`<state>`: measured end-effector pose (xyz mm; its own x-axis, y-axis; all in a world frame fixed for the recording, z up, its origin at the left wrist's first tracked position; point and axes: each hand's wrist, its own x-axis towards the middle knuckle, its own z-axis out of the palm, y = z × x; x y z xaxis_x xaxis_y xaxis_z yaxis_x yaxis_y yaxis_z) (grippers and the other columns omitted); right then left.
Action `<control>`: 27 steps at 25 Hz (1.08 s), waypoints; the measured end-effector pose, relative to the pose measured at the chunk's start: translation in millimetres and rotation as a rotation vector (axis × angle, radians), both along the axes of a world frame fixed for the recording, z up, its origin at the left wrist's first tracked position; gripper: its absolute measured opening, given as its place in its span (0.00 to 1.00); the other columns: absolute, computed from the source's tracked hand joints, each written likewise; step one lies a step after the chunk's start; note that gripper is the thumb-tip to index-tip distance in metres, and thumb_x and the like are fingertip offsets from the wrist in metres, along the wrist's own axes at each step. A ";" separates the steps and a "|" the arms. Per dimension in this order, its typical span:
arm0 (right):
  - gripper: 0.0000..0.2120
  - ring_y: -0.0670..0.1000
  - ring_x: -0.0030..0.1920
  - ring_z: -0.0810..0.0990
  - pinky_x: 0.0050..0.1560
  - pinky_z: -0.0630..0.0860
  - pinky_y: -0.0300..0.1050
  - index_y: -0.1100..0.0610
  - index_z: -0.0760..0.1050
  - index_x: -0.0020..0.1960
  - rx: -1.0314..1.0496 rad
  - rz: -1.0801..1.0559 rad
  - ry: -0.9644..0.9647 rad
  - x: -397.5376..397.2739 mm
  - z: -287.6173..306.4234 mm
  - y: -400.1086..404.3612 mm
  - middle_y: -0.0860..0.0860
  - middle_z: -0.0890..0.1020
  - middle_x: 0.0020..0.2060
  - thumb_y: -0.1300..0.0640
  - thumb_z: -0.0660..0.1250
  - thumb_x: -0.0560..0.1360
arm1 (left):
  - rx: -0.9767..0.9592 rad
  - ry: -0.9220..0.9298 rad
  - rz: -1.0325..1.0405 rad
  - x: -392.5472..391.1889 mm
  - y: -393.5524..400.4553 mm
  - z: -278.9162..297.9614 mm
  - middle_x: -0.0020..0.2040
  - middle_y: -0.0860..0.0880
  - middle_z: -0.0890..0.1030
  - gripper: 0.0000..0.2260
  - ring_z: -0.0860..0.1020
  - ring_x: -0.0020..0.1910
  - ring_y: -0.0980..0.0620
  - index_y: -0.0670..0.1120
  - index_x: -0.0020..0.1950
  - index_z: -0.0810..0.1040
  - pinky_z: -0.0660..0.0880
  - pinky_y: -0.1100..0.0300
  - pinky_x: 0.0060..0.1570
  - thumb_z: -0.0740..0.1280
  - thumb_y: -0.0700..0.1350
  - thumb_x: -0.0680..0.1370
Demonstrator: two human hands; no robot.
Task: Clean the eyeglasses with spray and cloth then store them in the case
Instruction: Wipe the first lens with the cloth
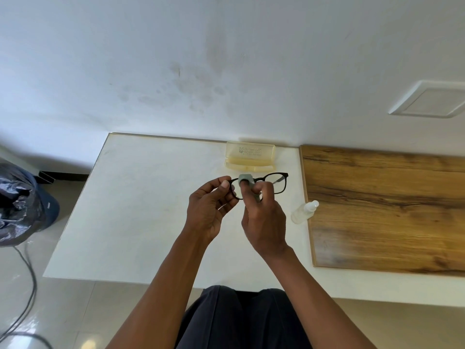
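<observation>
The eyeglasses [266, 183] are up off the white bench [141, 210], held between both hands in the middle of the view. The left hand [210, 210] pinches the frame's left end, thumb and forefinger curled round the rim, the other fingers [227, 206] loosely bent below it. The right hand [266, 222] has the grey cloth [245, 178] pinched over the left lens, cloth folded across the top rim with the fingers curled behind it. The right lens juts out clear of both hands, pointing towards the wooden board [387, 207]. Behind the glasses, the pale yellow case [250, 156] lies open against the wall. The clear spray bottle [303, 212] lies on its side just beside the right hand, at the board's edge.
</observation>
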<state>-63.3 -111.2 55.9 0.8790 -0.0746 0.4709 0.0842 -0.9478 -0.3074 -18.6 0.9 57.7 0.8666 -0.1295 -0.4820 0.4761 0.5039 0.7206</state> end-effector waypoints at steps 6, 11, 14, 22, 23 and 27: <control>0.26 0.54 0.33 0.78 0.27 0.78 0.44 0.60 0.77 0.59 -0.070 0.070 0.038 -16.5 -11.7 9.9 0.59 0.80 0.42 0.71 0.74 0.62 | 0.038 -0.002 0.019 3.5 2.3 0.5 0.37 0.45 0.83 0.05 0.81 0.37 0.49 0.41 0.45 0.82 0.79 0.60 0.36 0.66 0.37 0.75; 0.27 0.53 0.30 0.77 0.25 0.77 0.42 0.61 0.77 0.57 -0.061 -0.019 0.037 -17.8 -12.5 -0.9 0.58 0.78 0.40 0.71 0.74 0.59 | 0.024 0.003 0.011 3.0 4.3 -3.0 0.34 0.47 0.82 0.05 0.80 0.35 0.52 0.42 0.46 0.82 0.79 0.61 0.36 0.66 0.37 0.76; 0.26 0.54 0.30 0.77 0.25 0.77 0.42 0.63 0.77 0.57 -0.016 -0.060 0.032 -9.1 -8.7 -3.3 0.59 0.77 0.40 0.73 0.72 0.60 | 0.019 0.000 0.005 0.9 2.8 -4.6 0.34 0.47 0.82 0.05 0.80 0.35 0.52 0.42 0.46 0.81 0.79 0.61 0.36 0.66 0.37 0.75; 0.27 0.54 0.34 0.78 0.27 0.77 0.44 0.60 0.76 0.60 -0.081 0.053 0.035 -12.1 -10.4 7.7 0.59 0.79 0.41 0.73 0.71 0.62 | 0.064 -0.030 -0.001 -0.2 -2.7 -1.4 0.37 0.46 0.84 0.06 0.82 0.36 0.49 0.43 0.44 0.82 0.79 0.60 0.35 0.65 0.37 0.75; 0.27 0.54 0.33 0.78 0.26 0.77 0.44 0.60 0.76 0.60 -0.091 0.064 0.039 -15.8 -12.3 6.2 0.59 0.80 0.42 0.73 0.72 0.62 | 0.067 -0.027 0.002 -0.1 -2.4 -1.6 0.36 0.47 0.84 0.06 0.82 0.36 0.50 0.43 0.43 0.82 0.79 0.60 0.35 0.66 0.37 0.75; 0.27 0.54 0.32 0.78 0.25 0.77 0.43 0.60 0.78 0.57 -0.120 0.053 0.044 -24.3 -15.3 -4.3 0.60 0.80 0.41 0.73 0.72 0.59 | 0.046 -0.007 0.015 -1.1 -1.6 -4.2 0.33 0.48 0.82 0.06 0.80 0.35 0.52 0.44 0.43 0.82 0.79 0.60 0.37 0.66 0.37 0.75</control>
